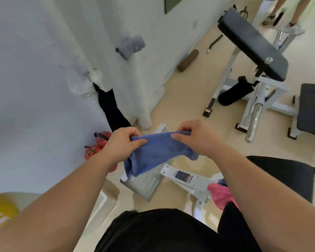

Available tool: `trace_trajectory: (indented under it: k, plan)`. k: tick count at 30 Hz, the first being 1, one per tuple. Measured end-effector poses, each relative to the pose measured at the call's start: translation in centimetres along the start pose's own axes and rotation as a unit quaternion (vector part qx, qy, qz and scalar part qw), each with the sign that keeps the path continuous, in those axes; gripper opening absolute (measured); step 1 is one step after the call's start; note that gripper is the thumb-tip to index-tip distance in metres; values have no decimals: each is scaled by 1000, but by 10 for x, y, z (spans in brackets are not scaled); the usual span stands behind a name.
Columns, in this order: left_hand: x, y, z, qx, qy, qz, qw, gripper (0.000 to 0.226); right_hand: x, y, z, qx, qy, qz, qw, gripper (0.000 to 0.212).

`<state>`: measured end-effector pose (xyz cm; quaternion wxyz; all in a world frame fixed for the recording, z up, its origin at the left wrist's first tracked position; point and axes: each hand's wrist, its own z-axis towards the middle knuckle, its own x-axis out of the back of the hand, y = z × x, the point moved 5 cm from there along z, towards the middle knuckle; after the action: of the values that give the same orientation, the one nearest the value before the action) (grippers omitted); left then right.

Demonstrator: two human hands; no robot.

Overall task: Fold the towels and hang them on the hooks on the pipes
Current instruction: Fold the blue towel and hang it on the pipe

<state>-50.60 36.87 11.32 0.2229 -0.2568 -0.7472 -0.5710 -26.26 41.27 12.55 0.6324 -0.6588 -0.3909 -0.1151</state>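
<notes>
A blue towel (153, 153) hangs stretched between both hands in the middle of the view. My left hand (122, 142) pinches its left top edge and my right hand (191, 137) pinches its right top edge. The lower part of the towel droops to the left. On the white pipes (144, 99) along the wall hang a grey towel (130, 45), a white towel (84, 82) and a black towel (111, 108). A pink towel (220, 195) lies on the machine frame at my lower right.
Red kettlebells (96, 144) stand on the floor by the wall. A white exercise bench with a black pad (251, 44) fills the upper right, with a brown roller (187, 60) on the floor nearby. Another person's legs (280, 13) are far back. A yellow ball (0, 213) sits lower left.
</notes>
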Motion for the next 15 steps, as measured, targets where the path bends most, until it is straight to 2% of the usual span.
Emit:
trace_trajectory:
  k: [2,5,11,15]
  plan:
    - [20,-32,-3,6,-20,53,998,17,-12,-31,18,31,13,16,999,19]
    - [52,-91,-5,31,3,85,996,18,-35,-76,40,54,57,41,996,18]
    - [109,-214,-26,177,14,-8,984,29,-77,-122,70,-16,178,92,980,22]
    - [134,-266,-43,225,45,-36,973,33,-85,-129,80,-55,241,83,965,18]
